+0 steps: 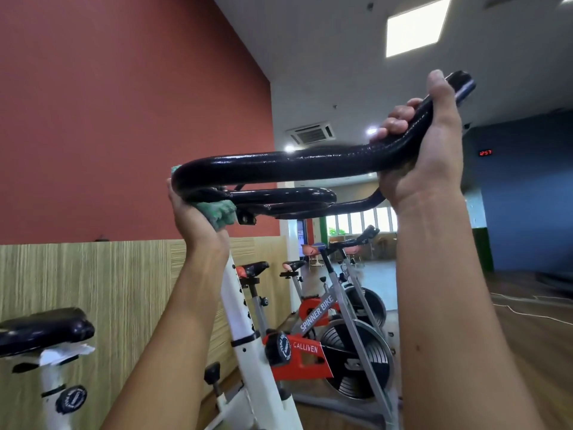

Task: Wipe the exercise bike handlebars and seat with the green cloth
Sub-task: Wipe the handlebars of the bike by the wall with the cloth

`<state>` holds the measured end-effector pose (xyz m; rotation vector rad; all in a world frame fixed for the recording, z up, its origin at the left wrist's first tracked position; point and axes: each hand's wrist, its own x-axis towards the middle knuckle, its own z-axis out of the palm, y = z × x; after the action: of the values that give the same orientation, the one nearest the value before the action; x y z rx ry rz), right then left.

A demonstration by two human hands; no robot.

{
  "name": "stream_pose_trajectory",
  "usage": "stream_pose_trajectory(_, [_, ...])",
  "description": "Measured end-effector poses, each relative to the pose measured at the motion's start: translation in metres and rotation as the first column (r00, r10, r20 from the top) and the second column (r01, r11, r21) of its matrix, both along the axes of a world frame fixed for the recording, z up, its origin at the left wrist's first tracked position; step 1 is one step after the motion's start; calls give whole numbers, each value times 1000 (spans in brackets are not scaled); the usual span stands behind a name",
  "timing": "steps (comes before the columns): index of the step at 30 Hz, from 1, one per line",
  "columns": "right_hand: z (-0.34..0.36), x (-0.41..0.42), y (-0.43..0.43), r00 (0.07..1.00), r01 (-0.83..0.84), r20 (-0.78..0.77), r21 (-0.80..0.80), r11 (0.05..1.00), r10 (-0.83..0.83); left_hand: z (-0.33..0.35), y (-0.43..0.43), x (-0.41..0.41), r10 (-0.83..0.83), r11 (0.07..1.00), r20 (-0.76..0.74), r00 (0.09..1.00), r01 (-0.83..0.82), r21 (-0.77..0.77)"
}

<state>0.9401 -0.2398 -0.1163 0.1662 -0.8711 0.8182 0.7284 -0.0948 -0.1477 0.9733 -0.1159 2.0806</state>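
The glossy black handlebars (279, 164) of a white-framed exercise bike (248, 336) fill the middle of the view, seen from below. My left hand (193, 218) holds the green cloth (221, 211) against the left bend of the bar; the cloth wraps around that bend and also shows at its upper edge. My right hand (431, 150) grips the upturned right end of the handlebars, fingers curled round the bar. The bike's black seat (43, 328) sits at the lower left, apart from both hands.
Two more spin bikes (335, 330) with red and grey frames stand just behind. A red wall (124, 103) with wood panelling runs along the left. Wooden floor (542, 352) with a white cable lies to the right.
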Motion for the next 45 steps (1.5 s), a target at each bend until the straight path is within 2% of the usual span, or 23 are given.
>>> stream_pose_trajectory(3, [0, -2, -5, 1000, 14, 22, 16, 1000, -14, -3, 13, -1, 35, 996, -41, 999, -38, -77])
stream_pose_trajectory(6, [-2, 3, -2, 996, -9, 85, 67, 998, 3, -13, 10, 5, 198, 958, 98, 975, -171, -231])
stream_pose_trajectory(8, [-2, 10, 5, 993, 11, 113, 131, 991, -26, -34, 3, 27, 349, 909, 214, 912, -273, -315])
stream_pose_trajectory(10, [-3, 14, 16, 987, 20, 151, 207, 978, -52, -60, -6, 59, 480, 864, 195, 855, -424, -270])
stream_pose_trajectory(12, [-10, 24, 40, 983, -80, 182, 264, 961, 32, -81, -9, 94, 566, 820, 109, 817, -543, -181])
stream_pose_trajectory(14, [-18, 31, 78, 978, -96, 197, 172, 980, 61, -86, -5, 113, 665, 746, 23, 746, -663, -60])
stream_pose_trajectory(16, [-22, 29, 123, 932, 203, 308, -13, 979, -189, -72, 3, 111, 784, 620, 9, 621, -784, 44])
stream_pose_trajectory(17, [-23, 26, 144, 866, 333, 409, -47, 942, -286, -63, 10, 105, 862, 505, 5, 508, -858, 90])
stream_pose_trajectory(18, [-24, 23, 167, 800, 395, 511, -55, 917, -314, -52, 17, 99, 933, 357, -10, 359, -922, 151])
stream_pose_trajectory(20, [-21, 21, 198, 735, 336, 643, -71, 939, -215, -33, 31, 88, 998, 7, -66, -11, -963, 270])
stream_pose_trajectory(21, [-20, 21, 207, 740, 268, 659, -105, 958, -135, -26, 37, 82, 980, -135, -105, -171, -948, 289])
stream_pose_trajectory(22, [-20, 23, 216, 751, 212, 655, -129, 969, -77, -21, 44, 78, 948, -229, -157, -276, -936, 267])
stream_pose_trajectory(23, [-19, 25, 222, 765, 170, 642, -143, 975, -39, -16, 48, 75, 922, -284, -202, -329, -932, 225])
stream_pose_trajectory(25, [-21, 25, 226, 812, 137, 584, -174, 975, -10, -6, 51, 76, 893, -344, -253, -372, -927, 148])
stream_pose_trajectory(27, [-19, 21, 231, 855, 72, 517, -197, 978, 41, 2, 47, 103, 917, -332, -195, -347, -937, 107])
stream_pose_trajectory(29, [-16, 24, 228, 858, 9, 504, -205, 979, 98, 4, 43, 142, 924, -325, -161, -346, -935, 142])
stream_pose_trajectory(30, [-16, 29, 232, 850, -61, 504, -196, 979, 154, 6, 43, 161, 897, -378, -180, -403, -913, 155])
stream_pose_trajectory(33, [-15, 20, 227, 848, -63, 518, -120, 991, 116, 3, 35, 158, 878, -397, -199, -436, -894, 205])
stream_pose_trajectory(36, [-15, 29, 239, 824, -149, 545, -59, 987, 157, 1, 42, 174, 761, -548, -222, -610, -787, 282])
stream_pose_trajectory(40, [-16, 37, 247, 797, -194, 584, 4, 981, 156, 4, 55, 203, 567, -718, -265, -780, -625, 305])
stream_pose_trajectory(42, [-17, 35, 251, 778, -224, 598, -24, 974, 194, 2, 52, 198, 500, -732, -288, -816, -577, 363])
stream_pose_trajectory(45, [-21, 37, 249, 749, -228, 630, -42, 973, 203, -1, 46, 192, 498, -720, -292, -817, -577, 385])
